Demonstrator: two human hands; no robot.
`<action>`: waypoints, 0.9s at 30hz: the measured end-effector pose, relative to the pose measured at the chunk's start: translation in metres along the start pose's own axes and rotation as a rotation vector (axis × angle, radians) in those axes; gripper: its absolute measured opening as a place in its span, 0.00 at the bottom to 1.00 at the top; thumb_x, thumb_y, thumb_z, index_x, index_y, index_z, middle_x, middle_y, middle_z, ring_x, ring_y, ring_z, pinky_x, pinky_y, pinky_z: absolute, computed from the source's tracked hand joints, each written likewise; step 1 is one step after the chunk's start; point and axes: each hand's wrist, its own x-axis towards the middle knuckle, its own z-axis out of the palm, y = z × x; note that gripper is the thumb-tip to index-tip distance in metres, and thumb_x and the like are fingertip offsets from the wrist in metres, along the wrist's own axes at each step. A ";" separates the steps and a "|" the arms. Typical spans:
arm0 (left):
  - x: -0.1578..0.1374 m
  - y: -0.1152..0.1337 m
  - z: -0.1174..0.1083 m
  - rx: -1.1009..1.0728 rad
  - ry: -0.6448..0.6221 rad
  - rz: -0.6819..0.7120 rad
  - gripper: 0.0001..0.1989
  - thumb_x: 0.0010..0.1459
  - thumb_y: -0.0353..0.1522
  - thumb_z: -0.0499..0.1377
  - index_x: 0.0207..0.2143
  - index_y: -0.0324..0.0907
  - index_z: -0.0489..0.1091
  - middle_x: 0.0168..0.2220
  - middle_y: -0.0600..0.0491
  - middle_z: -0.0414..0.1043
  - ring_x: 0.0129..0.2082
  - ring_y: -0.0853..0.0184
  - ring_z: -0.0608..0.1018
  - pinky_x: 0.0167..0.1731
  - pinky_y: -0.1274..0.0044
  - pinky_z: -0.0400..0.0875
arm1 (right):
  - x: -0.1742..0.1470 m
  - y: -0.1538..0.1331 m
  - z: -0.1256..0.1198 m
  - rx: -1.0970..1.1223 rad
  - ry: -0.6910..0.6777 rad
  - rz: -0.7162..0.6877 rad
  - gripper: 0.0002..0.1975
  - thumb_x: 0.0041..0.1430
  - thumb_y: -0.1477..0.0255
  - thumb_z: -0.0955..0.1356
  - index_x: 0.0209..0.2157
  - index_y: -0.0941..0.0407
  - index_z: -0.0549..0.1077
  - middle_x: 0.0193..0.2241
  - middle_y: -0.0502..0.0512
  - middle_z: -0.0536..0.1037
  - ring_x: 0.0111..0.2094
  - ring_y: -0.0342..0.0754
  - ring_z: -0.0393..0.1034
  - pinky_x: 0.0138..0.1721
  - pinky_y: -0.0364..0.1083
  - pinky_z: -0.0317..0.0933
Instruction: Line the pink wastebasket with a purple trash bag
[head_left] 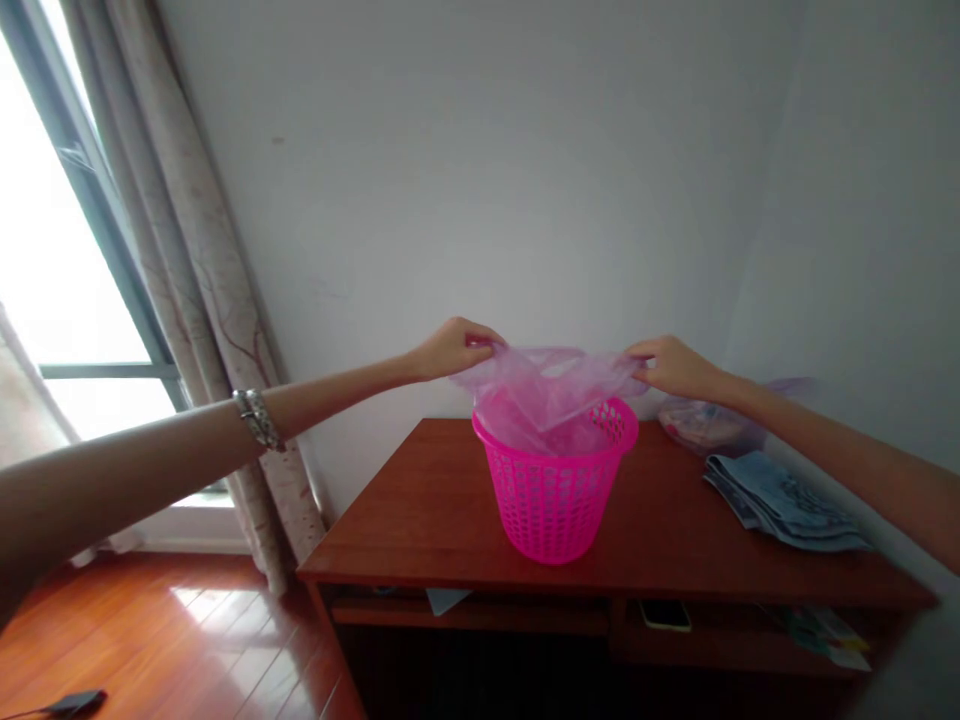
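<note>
A bright pink slatted plastic basket [551, 500] stands upright on the brown desk [420, 500]. Inside its mouth hangs a thin, translucent pink plastic bag [540, 400], whose upper edge spreads above the rim. My left hand [457, 348] pinches the bag's edge on the left side. On the right, my right hand [671, 365] grips the opposite edge between thumb and fingers. Both hands hold the plastic stretched a little above the basket. The lower part of the bag shows only through the basket's holes.
Folded blue cloth [780, 500] lies at the desk's right, with a filled clear plastic bag [701, 425] behind it. A phone [665, 614] rests on the shelf below. Curtains [202, 260] and a window are at left; a wall rises behind.
</note>
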 end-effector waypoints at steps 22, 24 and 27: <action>-0.167 -0.056 0.085 0.270 0.016 0.522 0.25 0.55 0.36 0.54 0.57 0.48 0.67 0.54 0.44 0.71 0.56 0.51 0.71 0.50 0.58 0.74 | -0.169 0.051 0.113 -0.147 0.375 0.187 0.34 0.47 0.64 0.66 0.52 0.16 0.58 0.44 0.42 0.78 0.50 0.61 0.70 0.53 0.60 0.63; -0.161 -0.057 0.084 0.181 0.106 0.364 0.21 0.58 0.33 0.53 0.54 0.49 0.68 0.56 0.44 0.69 0.56 0.51 0.71 0.49 0.57 0.73 | -0.161 0.060 0.114 -0.133 0.336 0.151 0.37 0.46 0.67 0.66 0.54 0.18 0.57 0.47 0.43 0.77 0.53 0.61 0.68 0.56 0.61 0.61; -0.144 -0.055 0.082 0.118 0.293 0.087 0.12 0.60 0.28 0.53 0.42 0.50 0.71 0.51 0.50 0.72 0.49 0.58 0.76 0.45 0.64 0.75 | -0.145 0.073 0.114 -0.040 0.343 0.180 0.35 0.49 0.69 0.65 0.56 0.20 0.59 0.51 0.45 0.74 0.56 0.59 0.65 0.59 0.59 0.58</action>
